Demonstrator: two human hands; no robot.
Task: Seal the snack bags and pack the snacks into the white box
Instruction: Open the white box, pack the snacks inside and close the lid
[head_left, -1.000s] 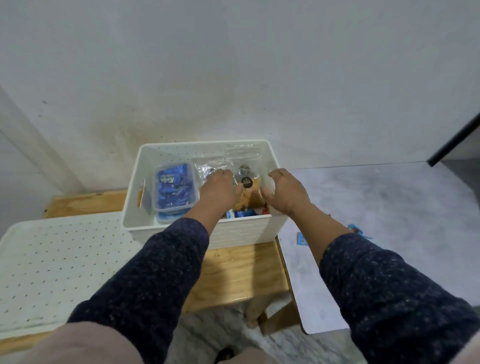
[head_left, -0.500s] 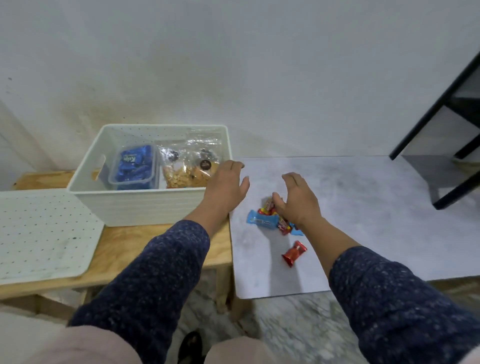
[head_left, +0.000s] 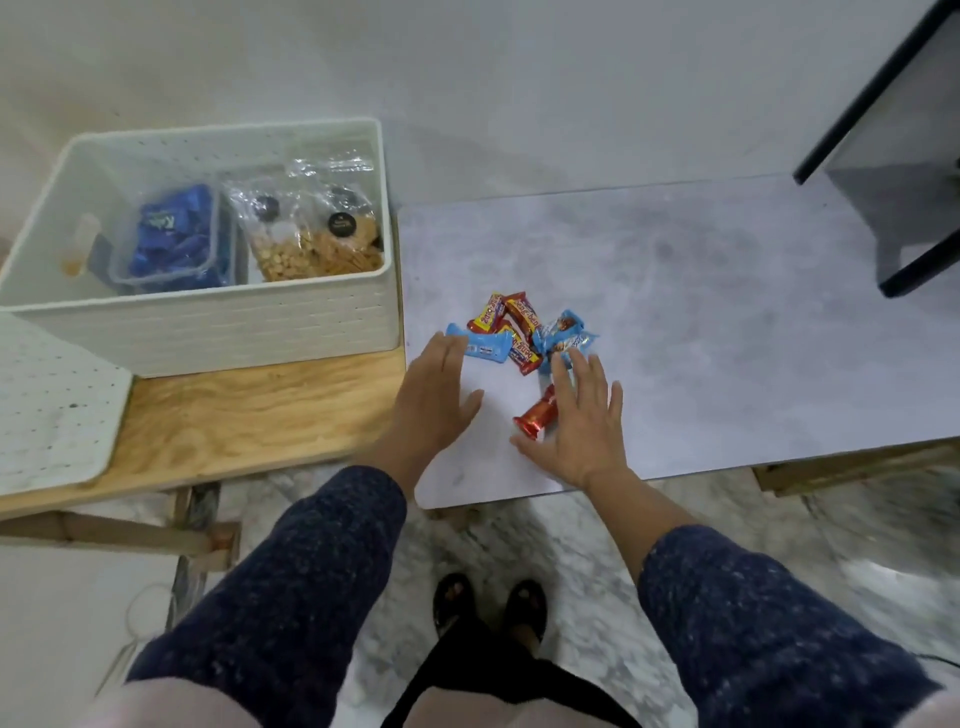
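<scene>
Pale grey, the marbled board (head_left: 701, 322) is laid against a white wall, with a wooden bench (head_left: 249, 410) butted to its left edge. On the bench a white box (head_left: 218, 327) is set, and inside it a clear tub of blue wrapped sweets (head_left: 171, 239) is seen at the left, with two clear snack bags (head_left: 311, 228) of nuts and crackers standing beside it at the right. A white perforated lid (head_left: 47, 415) is laid flat on the bench, left of the box. On the board, just right of the box, a small heap of wrapped candies (head_left: 519, 327) in red and blue is gathered, and a single red candy (head_left: 537, 415) is lying nearer the edge. The left hand (head_left: 436, 395) is held flat with fingers straight, its tips touching a blue wrapper. The right hand (head_left: 576, 421) is spread open, fingers apart, over the red candy and against the heap. Nothing is gripped by either hand.
</scene>
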